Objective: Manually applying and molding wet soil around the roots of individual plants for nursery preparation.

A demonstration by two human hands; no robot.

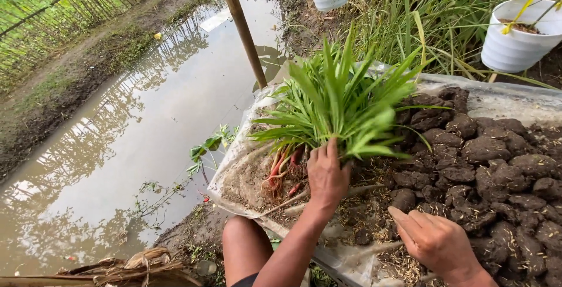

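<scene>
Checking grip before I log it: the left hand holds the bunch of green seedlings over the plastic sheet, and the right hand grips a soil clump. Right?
Not quite. In the head view the right hand is open and holds nothing, beside the soil clumps. The left hand does hold the bunch of green seedlings over the plastic sheet.

1 head view — close, downward

No packages, labels, signs or screens show anywhere in this muddy garden scene.
</scene>
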